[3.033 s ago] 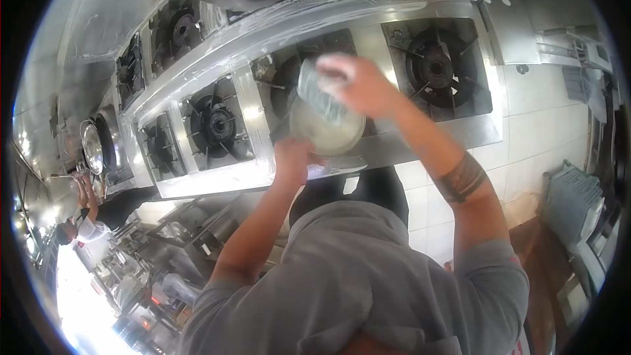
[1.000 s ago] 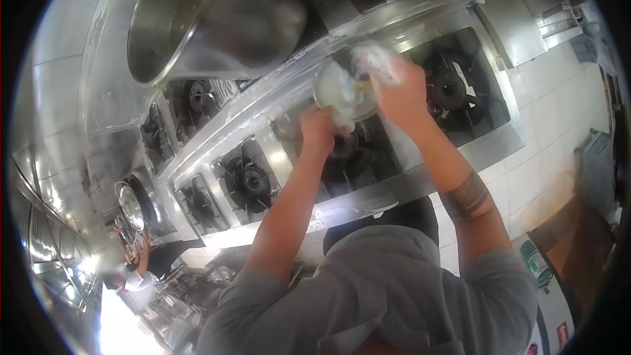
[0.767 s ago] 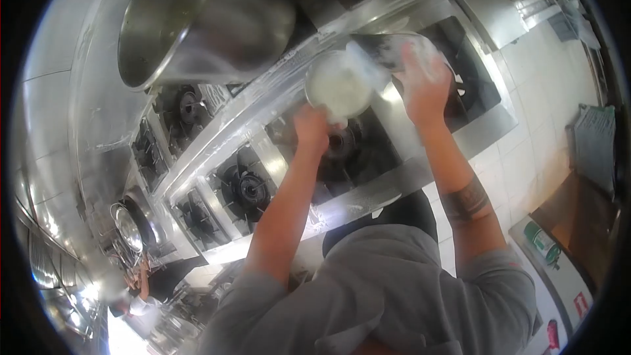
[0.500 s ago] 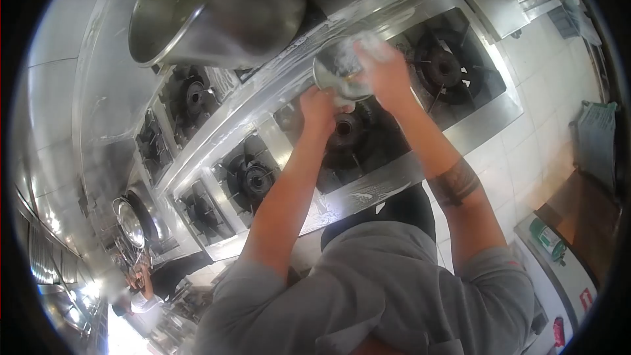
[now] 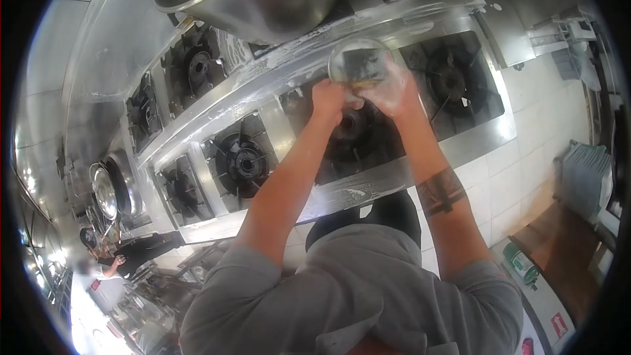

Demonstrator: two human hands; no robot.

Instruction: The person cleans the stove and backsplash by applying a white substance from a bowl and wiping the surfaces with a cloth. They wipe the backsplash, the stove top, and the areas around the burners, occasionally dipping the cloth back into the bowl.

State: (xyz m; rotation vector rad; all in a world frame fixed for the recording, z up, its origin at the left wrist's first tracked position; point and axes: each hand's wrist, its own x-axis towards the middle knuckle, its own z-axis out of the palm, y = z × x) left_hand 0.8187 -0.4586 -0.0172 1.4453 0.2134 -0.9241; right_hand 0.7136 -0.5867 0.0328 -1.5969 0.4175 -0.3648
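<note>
A round shiny bowl is held tilted over the front row of the stove, with white suds and a dark patch showing inside its rim. My left hand is closed on its near left edge. My right hand, whitened with foam and blurred, is curled at the near right side of the bowl. A small yellowish bit shows by its fingers, and I cannot tell what this hand grips. Below both hands sits a black gas burner.
Large steel pots stand along the back. Suds streak the steel ledge between the burner rows. More burners lie at left and right. Another person is at the far left. A green bottle lies at lower right.
My right hand has come down from inside the bowl to its near right side. The bowl's opening shows more fully, and the whole view has shifted slightly.
</note>
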